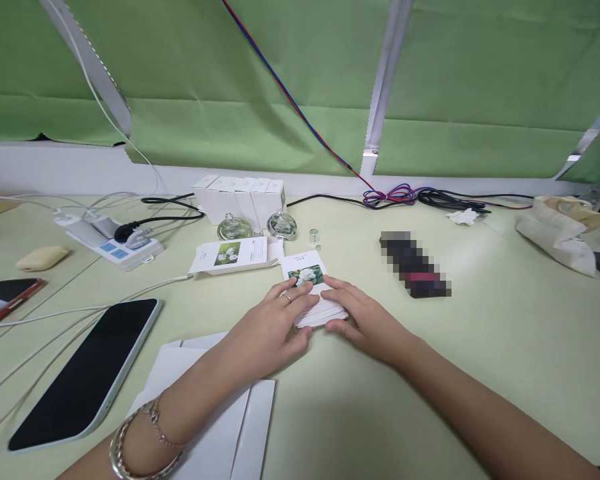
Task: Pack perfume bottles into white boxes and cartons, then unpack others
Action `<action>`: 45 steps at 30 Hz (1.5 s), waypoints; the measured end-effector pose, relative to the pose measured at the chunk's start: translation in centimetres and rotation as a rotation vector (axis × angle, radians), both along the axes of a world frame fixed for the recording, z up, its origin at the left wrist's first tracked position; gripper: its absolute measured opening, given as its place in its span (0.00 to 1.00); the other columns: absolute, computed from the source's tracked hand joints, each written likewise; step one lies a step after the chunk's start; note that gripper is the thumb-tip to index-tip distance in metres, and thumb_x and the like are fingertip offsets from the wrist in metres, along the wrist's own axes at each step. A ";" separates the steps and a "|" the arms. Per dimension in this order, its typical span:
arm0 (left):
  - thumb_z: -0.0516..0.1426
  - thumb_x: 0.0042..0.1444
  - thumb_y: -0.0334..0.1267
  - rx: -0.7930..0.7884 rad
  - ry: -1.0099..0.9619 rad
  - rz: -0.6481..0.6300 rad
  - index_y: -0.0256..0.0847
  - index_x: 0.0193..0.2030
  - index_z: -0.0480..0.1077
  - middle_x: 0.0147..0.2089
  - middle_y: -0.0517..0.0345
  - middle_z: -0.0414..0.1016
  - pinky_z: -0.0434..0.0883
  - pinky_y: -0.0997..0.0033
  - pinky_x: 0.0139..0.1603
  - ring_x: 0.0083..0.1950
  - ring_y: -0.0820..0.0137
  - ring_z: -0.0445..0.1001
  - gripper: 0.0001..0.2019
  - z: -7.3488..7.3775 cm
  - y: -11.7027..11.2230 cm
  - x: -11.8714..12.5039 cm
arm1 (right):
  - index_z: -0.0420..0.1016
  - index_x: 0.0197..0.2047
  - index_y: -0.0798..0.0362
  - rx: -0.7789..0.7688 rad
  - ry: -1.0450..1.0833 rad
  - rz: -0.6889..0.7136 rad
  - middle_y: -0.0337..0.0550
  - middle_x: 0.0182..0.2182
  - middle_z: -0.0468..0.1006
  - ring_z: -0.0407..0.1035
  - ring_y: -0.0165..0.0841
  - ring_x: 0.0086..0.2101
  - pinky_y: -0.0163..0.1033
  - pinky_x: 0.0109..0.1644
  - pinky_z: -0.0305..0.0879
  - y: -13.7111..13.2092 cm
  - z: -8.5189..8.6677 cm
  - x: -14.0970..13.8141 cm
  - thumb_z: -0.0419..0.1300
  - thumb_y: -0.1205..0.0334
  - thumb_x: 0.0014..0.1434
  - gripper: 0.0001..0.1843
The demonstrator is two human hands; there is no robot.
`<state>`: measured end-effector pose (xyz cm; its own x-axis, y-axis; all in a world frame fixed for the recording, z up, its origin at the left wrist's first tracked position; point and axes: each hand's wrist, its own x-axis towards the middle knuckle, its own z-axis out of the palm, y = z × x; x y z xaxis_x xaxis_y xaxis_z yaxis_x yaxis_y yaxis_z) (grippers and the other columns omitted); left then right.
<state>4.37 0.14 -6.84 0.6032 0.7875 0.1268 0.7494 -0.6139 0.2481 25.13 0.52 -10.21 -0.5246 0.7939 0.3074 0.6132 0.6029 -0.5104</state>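
Note:
A small white carton (pixel 307 273) with a white flower picture lies flat on the pale green table, in the middle. My left hand (pixel 270 323), with a ring and bracelets, rests its fingers on the carton's near left part. My right hand (pixel 363 313) grips the carton's near right edge, thumb below and fingers on top. Behind it lies a second flattened carton (pixel 235 255) with the same picture. Two round glass bottles (pixel 235 228) (pixel 282 225) and a small clear cap (pixel 314 236) stand further back.
A row of white boxes (pixel 240 195) stands by the wall. A power strip (pixel 111 241) with cables sits at left, a dark-screened phone (pixel 87 370) nearer me. White folded card (pixel 215 407) lies under my left forearm. A blurred dark object (pixel 415 265) and cloth bag (pixel 560 233) lie right.

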 end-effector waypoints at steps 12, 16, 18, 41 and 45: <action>0.52 0.55 0.44 -0.078 -0.116 0.055 0.41 0.56 0.61 0.63 0.52 0.57 0.61 0.52 0.60 0.65 0.58 0.49 0.21 -0.5 -0.2 0.3 | 0.60 0.50 0.49 -0.256 0.187 0.101 0.51 0.61 0.56 0.59 0.38 0.57 0.48 0.57 0.60 0.4 0.5 1.9 0.60 0.61 0.55 0.20; 0.51 0.56 0.45 -0.118 -0.143 0.068 0.42 0.56 0.61 0.63 0.52 0.56 0.60 0.51 0.61 0.65 0.58 0.47 0.21 -0.5 -0.3 0.2 | 0.62 0.41 0.49 -0.234 0.185 0.060 0.48 0.55 0.63 0.65 0.37 0.51 0.48 0.52 0.64 0.3 0.6 1.8 0.61 0.64 0.53 0.13; 0.52 0.56 0.45 -0.131 -0.146 0.079 0.41 0.56 0.60 0.64 0.51 0.55 0.60 0.50 0.61 0.66 0.58 0.47 0.22 -0.6 -0.3 0.3 | 0.61 0.39 0.48 -0.204 0.183 0.057 0.47 0.53 0.64 0.65 0.37 0.49 0.48 0.50 0.65 0.2 0.6 1.6 0.61 0.65 0.53 0.12; 0.43 0.61 0.39 -0.150 -0.026 0.093 0.37 0.67 0.41 0.70 0.54 0.33 0.55 0.55 0.64 0.69 0.60 0.34 0.28 -1.8 -0.6 1.0 | 0.63 0.30 0.50 -0.319 0.251 -0.223 0.35 0.27 0.71 0.66 0.29 0.29 0.34 0.32 0.63 -1.0 1.4 0.5 0.56 0.64 0.55 0.04; 0.42 0.62 0.41 -0.162 -0.017 0.098 0.36 0.67 0.40 0.70 0.56 0.33 0.53 0.56 0.65 0.70 0.61 0.33 0.28 -1.6 -0.5 1.1 | 0.63 0.31 0.49 -0.317 0.212 -0.279 0.35 0.26 0.70 0.65 0.29 0.28 0.35 0.32 0.63 -1.1 1.4 0.2 0.57 0.63 0.54 0.04</action>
<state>5.52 -0.36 -8.48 0.5217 0.8531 0.0025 0.7984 -0.4893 0.3510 25.33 -0.59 -8.85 -0.2297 0.9677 0.1042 0.5922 0.2239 -0.7740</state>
